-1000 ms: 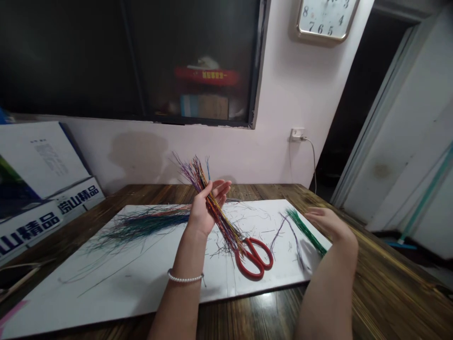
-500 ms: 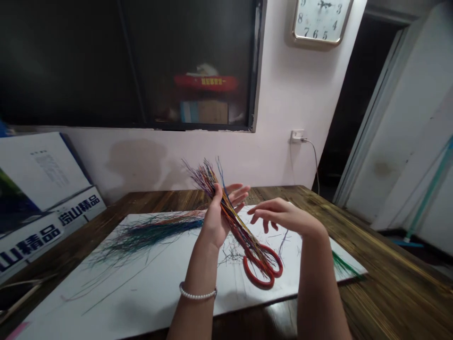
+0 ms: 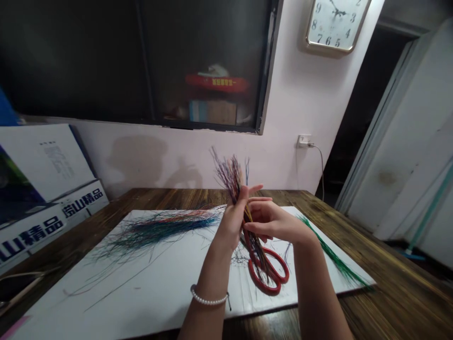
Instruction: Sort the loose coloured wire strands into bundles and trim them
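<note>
My left hand (image 3: 234,223) is closed around a bundle of thin multicoloured wires (image 3: 228,177), thumb across it. The bundle slants, its frayed top above the hand and its lower end above the scissors. My right hand (image 3: 281,224) grips the same bundle just below, with thumb and fingers around it. Red-handled scissors (image 3: 286,270) lie on a white board (image 3: 148,293) under the lower ends, their blades mostly hidden. Short wire scraps (image 3: 240,257) are scattered beside them.
A large spread of blue-green and orange wires (image 3: 159,231) lies on the board's left. Green wires (image 3: 334,256) lie at its right edge. Printed boxes (image 3: 67,208) stand left on the wooden table (image 3: 357,236). A wall with a socket (image 3: 304,141) rises behind.
My right hand has moved in from beside the bundle and closed on it. The bundle has become more upright. The view has shifted slightly left.
</note>
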The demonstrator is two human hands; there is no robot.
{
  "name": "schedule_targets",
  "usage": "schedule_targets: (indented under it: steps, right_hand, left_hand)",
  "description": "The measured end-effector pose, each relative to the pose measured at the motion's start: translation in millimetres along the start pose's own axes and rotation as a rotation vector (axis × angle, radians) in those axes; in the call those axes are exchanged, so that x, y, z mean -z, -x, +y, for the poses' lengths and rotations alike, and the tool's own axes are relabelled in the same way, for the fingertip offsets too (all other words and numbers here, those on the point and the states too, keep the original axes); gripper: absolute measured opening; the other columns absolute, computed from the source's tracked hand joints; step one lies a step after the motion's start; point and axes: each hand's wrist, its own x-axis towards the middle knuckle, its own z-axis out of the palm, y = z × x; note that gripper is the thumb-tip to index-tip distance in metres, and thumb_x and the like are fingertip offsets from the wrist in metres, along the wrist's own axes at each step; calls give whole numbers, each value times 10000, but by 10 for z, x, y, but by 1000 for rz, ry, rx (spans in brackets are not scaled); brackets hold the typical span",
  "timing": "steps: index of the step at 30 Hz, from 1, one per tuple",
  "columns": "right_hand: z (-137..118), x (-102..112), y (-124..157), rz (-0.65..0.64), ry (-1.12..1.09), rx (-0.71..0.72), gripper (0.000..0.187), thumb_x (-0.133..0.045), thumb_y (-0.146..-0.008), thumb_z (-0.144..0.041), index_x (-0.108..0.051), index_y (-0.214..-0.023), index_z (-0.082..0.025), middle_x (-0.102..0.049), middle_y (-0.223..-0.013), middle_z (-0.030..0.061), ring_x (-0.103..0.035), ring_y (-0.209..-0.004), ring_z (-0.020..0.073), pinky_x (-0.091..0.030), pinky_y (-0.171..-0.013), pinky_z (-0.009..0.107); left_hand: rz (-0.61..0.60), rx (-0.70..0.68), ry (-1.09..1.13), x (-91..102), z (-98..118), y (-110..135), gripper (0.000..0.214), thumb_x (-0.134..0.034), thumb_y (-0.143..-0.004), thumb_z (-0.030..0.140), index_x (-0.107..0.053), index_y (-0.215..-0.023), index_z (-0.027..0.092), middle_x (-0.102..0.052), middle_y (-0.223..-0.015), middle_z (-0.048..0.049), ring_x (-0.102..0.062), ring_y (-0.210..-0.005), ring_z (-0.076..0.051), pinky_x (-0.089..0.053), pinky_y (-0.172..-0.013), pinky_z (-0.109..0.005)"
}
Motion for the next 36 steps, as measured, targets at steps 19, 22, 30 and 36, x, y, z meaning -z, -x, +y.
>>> schedule_targets:
  steps: [19,22,30,36]
  right_hand:
    - [-23,73,78,150,-89,89,156,-673,-762,-242,-548,-755,-149,-496,-514,-59,-467,-410,54,-319,-359,166]
    - [-24,61,93,50,-204,56,161,-680,-754,-247,-552,-739,-151,-516,-540,-55,-464,-406,44,-319,-350,158]
    - [112,21,30,-94,-400,-12,237,-720,-703,-239,-516,-815,-193,-529,-540,-81,-458,-334,50,-345,-304,161]
    - [75,41,28,-77,-222,2,154,-629,-816,-278,-548,-782,-151,-532,-557,-51,-501,-410,52,-379,-382,164]
  left_hand:
    - [-228,114,127,-25,43,33,489,-554,-808,525,-653,-1041,107,-680,-895,-151,-662,-678,-221,-532,-468,-294]
    - [-316,125,93,50,45,69,428,-661,-753,440,-652,-1042,125,-684,-893,-141,-666,-703,-237,-530,-472,-291]
    - [-392,35,33,121,97,153,236,-683,-749,389,-622,-723,162,-663,-904,-110,-651,-757,-199,-514,-539,-242]
    - [-305,53,-115,130,110,117,236,-620,-803,375,-637,-774,141,-660,-819,-111,-622,-560,-156,-459,-413,-216]
